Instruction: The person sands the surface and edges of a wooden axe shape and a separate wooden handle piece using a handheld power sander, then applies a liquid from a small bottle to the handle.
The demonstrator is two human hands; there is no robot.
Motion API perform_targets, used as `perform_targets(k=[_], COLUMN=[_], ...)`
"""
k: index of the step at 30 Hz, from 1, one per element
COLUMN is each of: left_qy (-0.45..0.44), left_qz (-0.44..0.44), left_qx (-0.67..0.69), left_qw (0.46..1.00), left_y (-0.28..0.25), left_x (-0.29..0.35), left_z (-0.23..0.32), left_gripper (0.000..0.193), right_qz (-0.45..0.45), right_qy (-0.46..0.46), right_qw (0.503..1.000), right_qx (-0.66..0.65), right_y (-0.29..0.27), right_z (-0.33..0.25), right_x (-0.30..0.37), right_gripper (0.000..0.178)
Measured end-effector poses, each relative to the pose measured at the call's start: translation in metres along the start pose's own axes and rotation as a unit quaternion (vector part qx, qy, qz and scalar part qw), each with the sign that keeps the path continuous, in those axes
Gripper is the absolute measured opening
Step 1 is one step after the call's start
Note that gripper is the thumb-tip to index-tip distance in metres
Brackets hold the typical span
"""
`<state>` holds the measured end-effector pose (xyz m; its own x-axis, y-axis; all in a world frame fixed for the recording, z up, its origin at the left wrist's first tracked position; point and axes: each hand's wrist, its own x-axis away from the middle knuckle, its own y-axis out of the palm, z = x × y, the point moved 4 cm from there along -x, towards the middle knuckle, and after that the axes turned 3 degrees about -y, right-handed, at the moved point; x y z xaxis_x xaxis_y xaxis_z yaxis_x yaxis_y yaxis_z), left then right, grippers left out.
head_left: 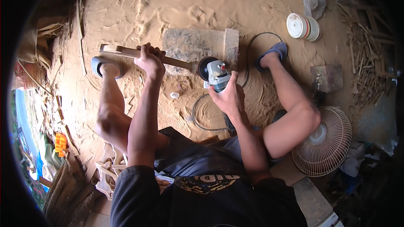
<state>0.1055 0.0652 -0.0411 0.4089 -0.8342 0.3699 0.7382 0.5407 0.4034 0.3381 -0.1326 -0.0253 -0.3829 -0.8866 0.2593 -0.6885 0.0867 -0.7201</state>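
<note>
My left hand is closed around a long, narrow wooden piece, whose wider, shaped end lies off to the left. The piece's right end reaches the dark round disc of an angle grinder. My right hand grips the body of that angle grinder, which has a grey head and a red button. Disc and wood meet or nearly meet; the exact contact is hard to tell. Behind them a worn wooden block lies on the sawdust-covered ground, partly under the wooden piece.
A dark cord loops around the block's right side and the grinder. A white tub lies at the back right, near a square block. A round caged fan stands by my right knee. Wood scraps pile up along the right.
</note>
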Motion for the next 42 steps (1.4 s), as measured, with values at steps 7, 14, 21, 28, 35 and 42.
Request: perform_targets(k=[7,14,21,28,35,42], left_qy=[-0.002,-0.002,-0.012,0.019,-0.013,0.003], left_qz=[0.081,0.076,0.109,0.17,0.128,0.151], left_qx=[-0.002,-0.008,-0.003,-0.005,-0.007,-0.002], left_qw=[0.997,0.997,0.994,0.985,0.992,0.989], left_y=[-0.011,-0.008,-0.009,-0.021,-0.019,-0.021], left_x=[-0.016,-0.015,-0.015,-0.031,-0.035,-0.044], left_z=[-0.006,-0.008,-0.01,-0.014,-0.02,-0.02], left_gripper=[0.026,0.03,0.027,0.026,0.025,0.024], right_qz=[0.013,0.003,-0.006,0.036,0.036,0.023], right_qy=[-0.004,-0.005,-0.008,-0.005,-0.013,-0.003], right_qw=[1.0,1.0,0.998,0.998,0.999,1.0], right_qx=[-0.009,-0.015,0.06,-0.048,0.03,-0.015], right_y=[0.004,0.009,0.0,0.011,0.009,0.006], right_z=[0.006,0.002,-0.008,0.011,0.008,0.005], right_x=[0.006,0.003,0.008,0.005,0.005,0.0], right_gripper=[0.102,0.1,0.097,0.101,0.103,0.101])
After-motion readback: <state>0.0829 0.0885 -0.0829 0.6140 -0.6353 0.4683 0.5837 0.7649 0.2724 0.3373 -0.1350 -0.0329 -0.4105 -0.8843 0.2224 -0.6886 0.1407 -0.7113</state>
